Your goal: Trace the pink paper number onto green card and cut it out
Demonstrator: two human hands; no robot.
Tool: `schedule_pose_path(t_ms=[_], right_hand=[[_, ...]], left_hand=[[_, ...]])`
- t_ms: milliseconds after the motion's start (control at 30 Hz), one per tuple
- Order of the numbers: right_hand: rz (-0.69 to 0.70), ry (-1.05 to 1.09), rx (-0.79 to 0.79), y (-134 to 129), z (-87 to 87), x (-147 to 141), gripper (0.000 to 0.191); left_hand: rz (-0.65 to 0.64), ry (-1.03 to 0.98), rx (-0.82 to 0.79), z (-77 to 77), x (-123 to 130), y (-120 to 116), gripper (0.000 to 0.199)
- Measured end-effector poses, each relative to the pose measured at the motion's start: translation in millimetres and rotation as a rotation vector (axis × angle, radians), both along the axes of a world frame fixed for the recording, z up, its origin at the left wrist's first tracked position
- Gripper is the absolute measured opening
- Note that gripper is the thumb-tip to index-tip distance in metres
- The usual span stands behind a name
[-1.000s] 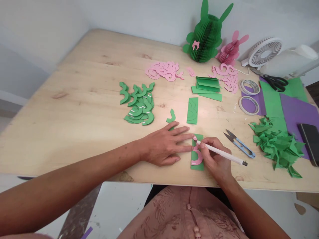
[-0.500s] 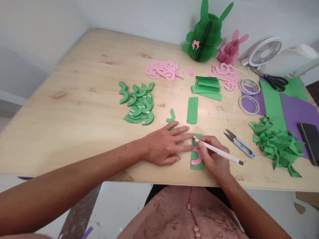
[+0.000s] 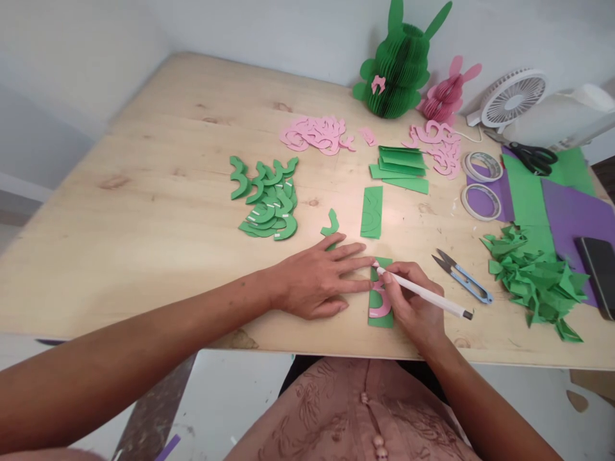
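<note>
Right grip (image 3: 416,302) near table's front edge (image 3: 336,352)

On my remote feed I record: wood tabletop (image 3: 144,224), smooth, knotted; green paper strip (image 3: 381,323), matt; pen (image 3: 427,293), smooth plastic; thread snips (image 3: 468,283), metal-bladed.

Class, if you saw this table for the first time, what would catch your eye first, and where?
The big green rabbit stands out first, at the back of the table, with a smaller pink rabbit to its right. At the front, the right hand holds a white pen over a green strip with a pink cutout on it; the left hand lies flat, reaching onto the strip.
</note>
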State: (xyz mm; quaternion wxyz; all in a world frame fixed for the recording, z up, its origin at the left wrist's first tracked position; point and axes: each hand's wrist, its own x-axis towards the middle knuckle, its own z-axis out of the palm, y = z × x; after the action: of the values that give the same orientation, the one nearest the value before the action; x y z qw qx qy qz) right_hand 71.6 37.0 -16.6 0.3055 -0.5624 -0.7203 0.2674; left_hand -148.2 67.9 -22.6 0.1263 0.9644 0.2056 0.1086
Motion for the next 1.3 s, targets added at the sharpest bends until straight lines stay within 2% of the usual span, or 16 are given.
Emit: schedule_pose_path(t_ms=[367,1300], right_hand=[[-0.006,0.014,-0.003,-1.3,-2.0,1.6,0.004],[-0.031,-0.075,0.065,-9.1,2.0,6.6,0.004]], left_hand=[[0.02,-0.038,0.003,-5.4,0.3,-1.0,0.05],[0.008,-0.016,0.005,-3.4,0.5,-0.4,0.053]])
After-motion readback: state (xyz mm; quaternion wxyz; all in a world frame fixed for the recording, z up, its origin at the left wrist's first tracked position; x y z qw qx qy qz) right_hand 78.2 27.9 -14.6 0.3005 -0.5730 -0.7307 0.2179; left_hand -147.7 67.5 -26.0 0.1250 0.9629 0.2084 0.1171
